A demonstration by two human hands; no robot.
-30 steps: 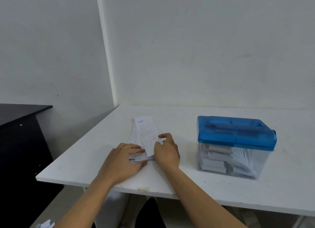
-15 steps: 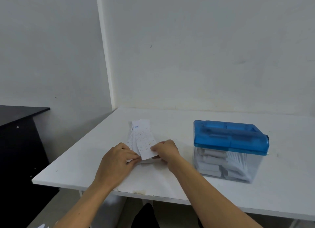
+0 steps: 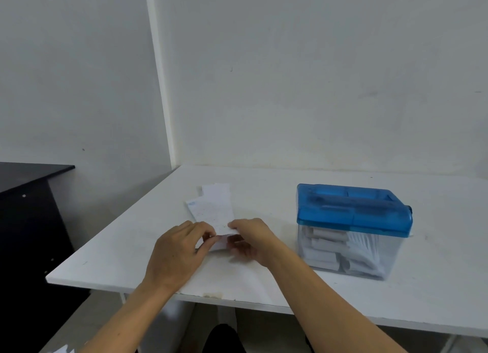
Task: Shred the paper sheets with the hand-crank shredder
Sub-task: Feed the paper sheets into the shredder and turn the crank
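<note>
Both hands are clamped on the same thing: left hand (image 3: 179, 249) & right hand (image 3: 250, 243) each pinch the near end of the narrow white paper sheets w/ faint print (image 3: 214, 210), fingers curled, the two hands' fingertips almost meeting over the paper's near edge. Top sheet looks raised a bit at that end; can't tell how many sheets are in the pinch. Rest of the small stack lies on the white rectangular table (image 3: 264, 183), slightly fanned, far ends pointing away toward the wall corner. Both forearms are bare & come in from the bottom edge. Right of the hands, well apart from the paper, the hand-crank shredder w/ translucent blue plastic lid & clear box-shaped bin (image 3: 353, 212) sits upright on the tabletop. Thru the clear bin: white paper shreds & rolled strips (image 3: 327, 244), filling most of it. Small blue nub at the lid's right end; can't tell if it's the crank. Left of the table a black cabinet (image 3: 29, 194) stands by the plain white wall (image 3: 290, 75). A few white paper scraps (image 3: 62, 349) lie on the floor, bottom left.
</note>
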